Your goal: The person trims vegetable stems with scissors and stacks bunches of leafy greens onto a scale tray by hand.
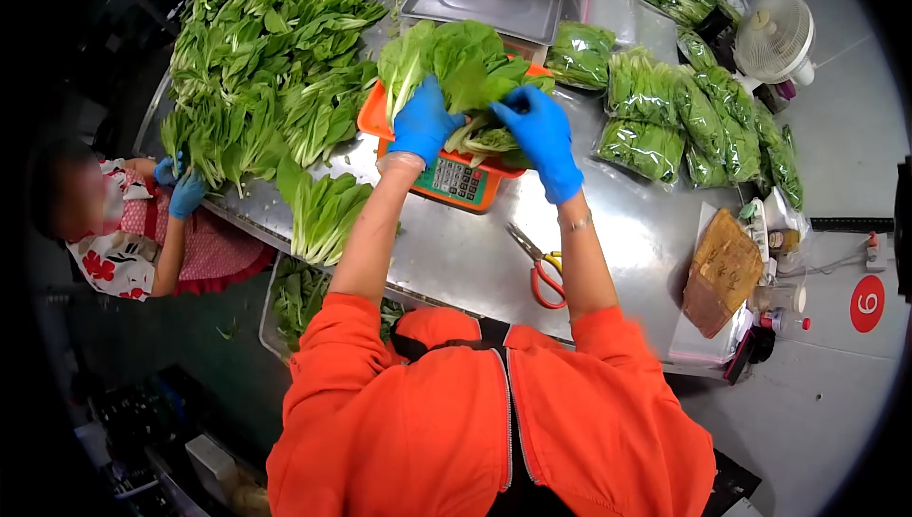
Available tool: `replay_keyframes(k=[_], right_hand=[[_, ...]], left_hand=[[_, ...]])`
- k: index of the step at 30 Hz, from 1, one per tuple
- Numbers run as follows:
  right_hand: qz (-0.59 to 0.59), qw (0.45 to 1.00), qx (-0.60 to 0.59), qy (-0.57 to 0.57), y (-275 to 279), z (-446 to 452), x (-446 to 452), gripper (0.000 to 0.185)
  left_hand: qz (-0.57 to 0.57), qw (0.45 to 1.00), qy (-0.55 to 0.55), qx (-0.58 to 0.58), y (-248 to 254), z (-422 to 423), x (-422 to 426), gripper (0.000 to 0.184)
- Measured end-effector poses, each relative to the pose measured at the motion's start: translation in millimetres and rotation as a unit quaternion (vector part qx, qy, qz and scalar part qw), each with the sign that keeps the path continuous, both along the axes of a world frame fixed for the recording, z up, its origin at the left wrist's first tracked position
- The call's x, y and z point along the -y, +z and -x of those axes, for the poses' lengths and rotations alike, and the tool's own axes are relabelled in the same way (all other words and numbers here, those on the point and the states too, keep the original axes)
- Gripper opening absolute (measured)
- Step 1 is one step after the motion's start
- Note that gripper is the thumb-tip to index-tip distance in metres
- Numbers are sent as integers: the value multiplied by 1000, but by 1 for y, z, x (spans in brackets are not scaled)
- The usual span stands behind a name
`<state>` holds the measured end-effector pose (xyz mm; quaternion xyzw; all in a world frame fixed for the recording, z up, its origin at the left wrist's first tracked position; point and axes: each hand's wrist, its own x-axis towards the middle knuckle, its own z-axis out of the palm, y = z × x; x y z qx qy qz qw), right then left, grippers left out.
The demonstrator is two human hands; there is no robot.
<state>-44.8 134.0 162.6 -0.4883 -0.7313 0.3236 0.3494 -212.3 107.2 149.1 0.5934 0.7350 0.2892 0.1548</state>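
Leafy greens (465, 51) are heaped in an orange tray (372, 113) on top of a scale (458, 181) with a keypad. My left hand (425, 124), in a blue glove, is closed around stems at the near left of that heap. On the other side, my right hand (543, 137), also gloved in blue, has its fingers bent in against the greens' right edge. A leaf between the two hands is blurred, and part of the right fingertips is hard to make out. Red-handled scissors (540, 268) lie on the metal table just below my right hand.
A large pile of loose greens (256, 70) covers the table's left side, where a co-worker's gloved hands (185, 189) touch it. Bagged greens (646, 108) are stacked at right, near a fan (774, 37). A metal tray (484, 2) lies behind the scale; brown cardboard (724, 270) lies at right.
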Motion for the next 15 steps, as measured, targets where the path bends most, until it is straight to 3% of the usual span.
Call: replay_keyframes(k=[3, 7, 13, 15], right_hand=[[-176, 974, 128, 58, -8, -18, 29, 32], [-195, 942, 239, 135, -26, -20, 25, 27], [-351, 874, 273, 195, 1, -2, 5, 18], [-340, 870, 271, 234, -32, -1, -8, 18]], left_hand=[[-17, 1000, -15, -21, -3, 1, 1, 58], [10, 999, -35, 0, 6, 4, -1, 54], [19, 991, -90, 101, 0, 36, -16, 45], [55, 976, -120, 173, 6, 39, -16, 44]])
